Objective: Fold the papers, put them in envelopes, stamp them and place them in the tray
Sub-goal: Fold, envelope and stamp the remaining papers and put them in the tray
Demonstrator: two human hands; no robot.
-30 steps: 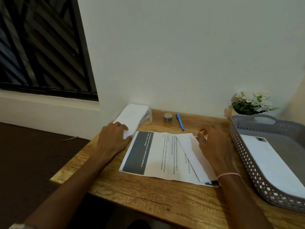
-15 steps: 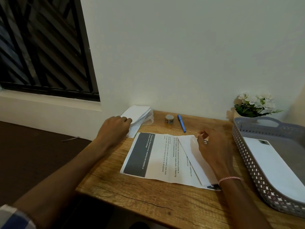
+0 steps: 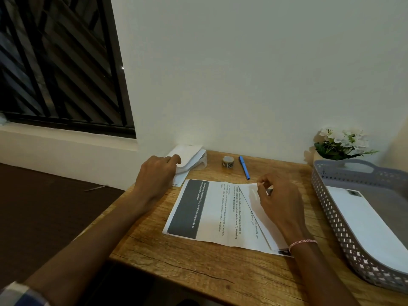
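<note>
Flat between both hands lies the printed paper (image 3: pixel 220 214).

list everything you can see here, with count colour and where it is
printed sheet: 1, white with dark band, desk centre
folded paper: 1, white, on the sheet's right side
envelope stack: several, white, back left corner
tape roll: 1, patterned, back centre
pen: 1, blue, right of the roll
tray: 1, grey, desk's right
envelope in tray: 1, white
flowers: 1 bunch, white, behind tray
desk: 1, wooden
left hand: on the stack
right hand: pinching the folded paper
</note>
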